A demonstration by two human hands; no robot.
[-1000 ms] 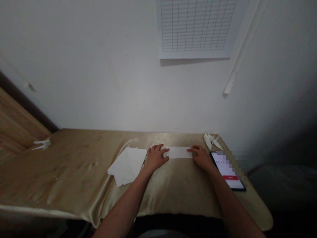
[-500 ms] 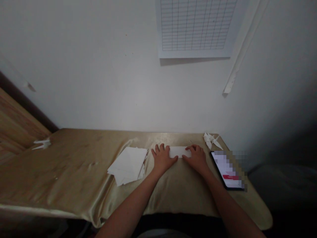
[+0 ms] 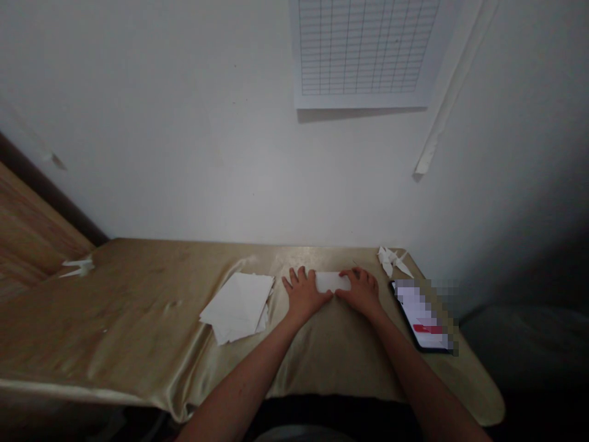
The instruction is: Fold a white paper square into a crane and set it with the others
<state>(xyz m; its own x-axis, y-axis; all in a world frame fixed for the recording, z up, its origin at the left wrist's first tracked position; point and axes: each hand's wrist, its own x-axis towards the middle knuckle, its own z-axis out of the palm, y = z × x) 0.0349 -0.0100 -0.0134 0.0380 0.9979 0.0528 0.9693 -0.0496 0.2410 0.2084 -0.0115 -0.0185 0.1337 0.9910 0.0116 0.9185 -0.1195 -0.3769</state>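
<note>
A narrow strip of white paper [image 3: 329, 281], seemingly folded, lies flat on the table between my hands. My left hand [image 3: 304, 294] rests over its left end, palm down and open, with the fingers spread and the thumb reaching along the near edge. Over the right end lies my right hand [image 3: 361, 291], its fingers slightly bent and apart, index fingertip at the far edge and thumb at the near edge. The thumbs almost meet. Parts of the strip under both hands are hidden.
Left of my hands is an untidy stack of white paper sheets [image 3: 242, 304]. A lit phone [image 3: 426, 319] lies to the right, behind it folded white paper shapes [image 3: 393, 261]. Another white paper shape [image 3: 79, 266] sits far left. Gold cloth [image 3: 138, 307] covers the table, against a wall [image 3: 184, 153].
My right hand has slid slightly left along the paper strip, bringing its thumb closer to my left thumb. The left hand has barely shifted.
</note>
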